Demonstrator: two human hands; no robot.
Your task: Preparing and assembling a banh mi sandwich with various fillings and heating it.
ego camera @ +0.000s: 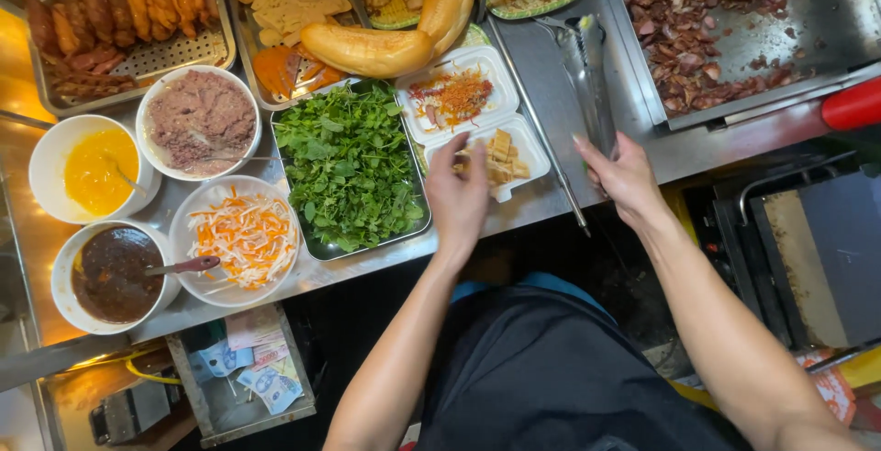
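My left hand (457,196) reaches into the near half of an open white foam box (537,159), its fingertips bunched on pale fried pieces (503,157) that lie inside. The far half of the box (496,66) holds shredded orange and red topping. My right hand (622,176) grips the near end of long metal tongs (587,66), which lie along the steel counter (541,75) just right of the box. Both arms come up from the bottom of the view.
Left of the box is a tray of green herbs (349,167), with two baguettes (385,43) behind it. Bowls of shredded carrot salad (246,240), dark sauce (110,272), yellow sauce (96,168) and pâté (200,119) stand far left. A griddle of chopped meat (707,29) is at right.
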